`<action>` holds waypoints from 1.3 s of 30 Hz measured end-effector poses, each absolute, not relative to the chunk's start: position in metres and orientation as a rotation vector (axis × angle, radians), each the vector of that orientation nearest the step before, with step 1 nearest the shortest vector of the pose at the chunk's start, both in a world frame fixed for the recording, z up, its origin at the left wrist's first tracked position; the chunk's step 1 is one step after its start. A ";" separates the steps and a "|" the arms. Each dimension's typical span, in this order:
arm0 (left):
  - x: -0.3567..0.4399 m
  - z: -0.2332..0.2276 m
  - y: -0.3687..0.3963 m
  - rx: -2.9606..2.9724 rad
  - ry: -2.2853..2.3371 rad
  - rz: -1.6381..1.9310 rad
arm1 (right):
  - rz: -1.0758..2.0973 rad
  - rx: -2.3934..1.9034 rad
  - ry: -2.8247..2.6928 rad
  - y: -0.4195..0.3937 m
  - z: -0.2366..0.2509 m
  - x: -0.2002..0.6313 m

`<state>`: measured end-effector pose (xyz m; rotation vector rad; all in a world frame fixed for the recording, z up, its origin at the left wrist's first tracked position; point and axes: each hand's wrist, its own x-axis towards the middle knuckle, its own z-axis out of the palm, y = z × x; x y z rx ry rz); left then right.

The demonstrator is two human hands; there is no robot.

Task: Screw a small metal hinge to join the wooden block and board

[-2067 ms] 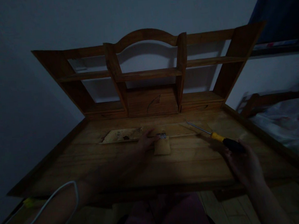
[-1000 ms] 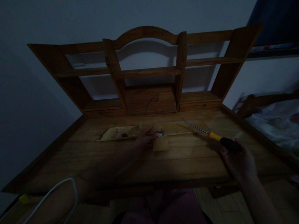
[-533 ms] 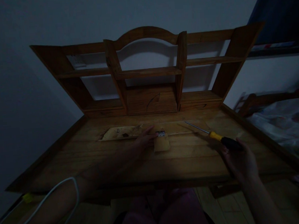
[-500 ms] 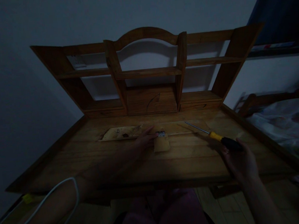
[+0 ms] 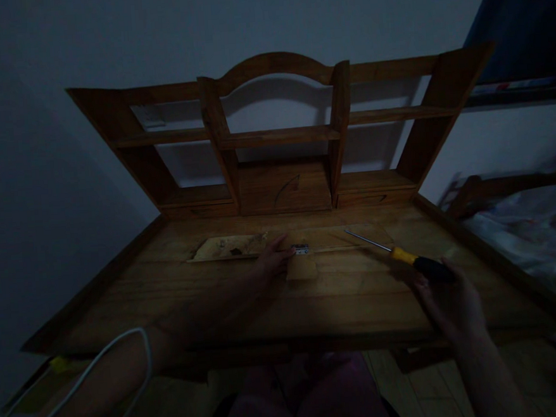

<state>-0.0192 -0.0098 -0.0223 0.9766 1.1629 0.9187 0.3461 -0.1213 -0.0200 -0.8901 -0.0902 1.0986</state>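
Observation:
My left hand rests on the desk with its fingers stretched out and spread. A fingertip touches the left end of a small metal hinge. The hinge lies where a long thin wooden board meets a small square wooden piece. To the left, the board's bare face shows dark stains. My right hand is closed round the black end of a screwdriver with a yellow and black handle. Its shaft points left and away, with the tip over the board's right part, apart from the hinge.
The wooden desk has a raised shelf unit along its back and side rails. A white cable loops over my left forearm. A whitish plastic-like cover lies beyond the right rail. The room is dim.
The view has shifted slightly. Both hands, the hinge and the screwdriver keep nearly the same places relative to the desk.

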 end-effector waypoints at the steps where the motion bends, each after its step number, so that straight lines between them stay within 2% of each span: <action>1: -0.019 -0.023 -0.009 0.962 1.177 0.913 | 1.105 -0.889 -0.089 -0.121 -0.019 0.346; 22: -0.033 -0.028 0.002 0.912 0.998 0.797 | 1.141 -0.914 -0.082 -0.122 -0.020 0.347; 31: -0.032 -0.014 -0.010 0.896 1.066 0.811 | 1.147 -0.882 -0.123 -0.120 -0.026 0.350; 39: -0.064 -0.009 -0.026 0.931 1.127 0.847 | 1.169 -0.836 -0.166 -0.117 -0.034 0.354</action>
